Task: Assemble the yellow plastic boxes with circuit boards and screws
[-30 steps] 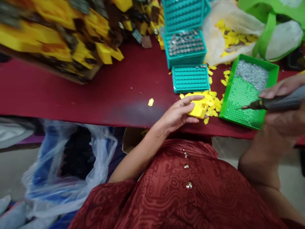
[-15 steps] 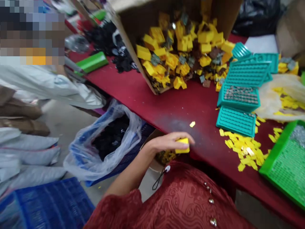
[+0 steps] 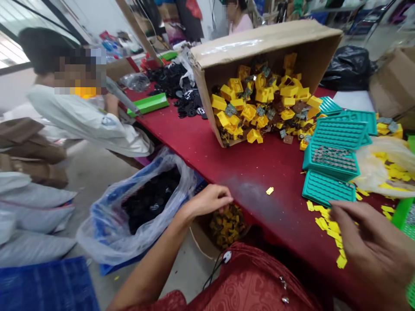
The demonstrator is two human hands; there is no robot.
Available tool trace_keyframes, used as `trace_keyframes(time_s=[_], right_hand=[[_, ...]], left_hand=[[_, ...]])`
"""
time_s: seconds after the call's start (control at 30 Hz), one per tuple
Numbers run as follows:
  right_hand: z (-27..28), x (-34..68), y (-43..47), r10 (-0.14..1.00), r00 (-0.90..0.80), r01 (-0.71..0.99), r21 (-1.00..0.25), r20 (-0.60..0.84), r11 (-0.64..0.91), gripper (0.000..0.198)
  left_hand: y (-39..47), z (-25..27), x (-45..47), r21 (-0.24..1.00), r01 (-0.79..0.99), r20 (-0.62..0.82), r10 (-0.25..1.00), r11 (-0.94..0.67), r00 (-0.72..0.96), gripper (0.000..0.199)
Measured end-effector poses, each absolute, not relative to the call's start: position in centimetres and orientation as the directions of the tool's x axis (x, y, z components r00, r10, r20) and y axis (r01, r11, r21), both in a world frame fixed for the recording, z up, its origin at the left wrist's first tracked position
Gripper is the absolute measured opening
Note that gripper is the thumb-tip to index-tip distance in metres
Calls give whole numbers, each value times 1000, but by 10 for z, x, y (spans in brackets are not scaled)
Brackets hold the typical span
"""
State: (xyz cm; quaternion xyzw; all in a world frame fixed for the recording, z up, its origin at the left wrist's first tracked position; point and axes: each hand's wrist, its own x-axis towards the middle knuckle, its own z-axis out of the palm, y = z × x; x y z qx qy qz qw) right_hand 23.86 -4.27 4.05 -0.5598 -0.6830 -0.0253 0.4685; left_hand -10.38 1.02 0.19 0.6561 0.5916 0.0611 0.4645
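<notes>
My left hand [image 3: 212, 199] hangs over the table's front edge with its fingers loosely bent and apart; I see nothing in it. Beneath it stands a carton [image 3: 204, 244] holding many small yellow blocks [image 3: 228, 226]. My right hand [image 3: 376, 242], somewhat blurred, is at the right above flat yellow pieces [image 3: 333, 233]. Its thumb and forefinger come together near the lower teal tray [image 3: 329, 188]; whatever is between the tips is too small or hidden to make out. One flat yellow piece [image 3: 269, 190] lies alone on the red table [image 3: 246, 166].
A tipped cardboard box [image 3: 269, 41] spills yellow housings with wires. A teal tray [image 3: 333, 162] holds rows of metal parts. To the left stands a plastic-lined blue crate [image 3: 106, 233] of black parts. A co-worker [image 3: 81, 112] bends beside the table.
The yellow block has left my left hand, which moved left and is over the carton. My right hand has come into view at the right. The camera view has tilted up.
</notes>
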Motion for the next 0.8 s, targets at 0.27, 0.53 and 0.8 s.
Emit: trace_keyframes(time_s=[0.27,0.53,0.8], right_hand=[[17,167,108,958,36,694,-697,284,180,27],[-1,153,224,965,233,632,-773,118,-58,44],[0,141,271,959,280,435,-895,30,-100,40]], left_hand=[[146,4,-30,739,673,66,997,-26,-35,56],[222,-14,29,773,634,145,971,11,-193,89],[235,-14,25,894,447,108,973,-5,-206,80]])
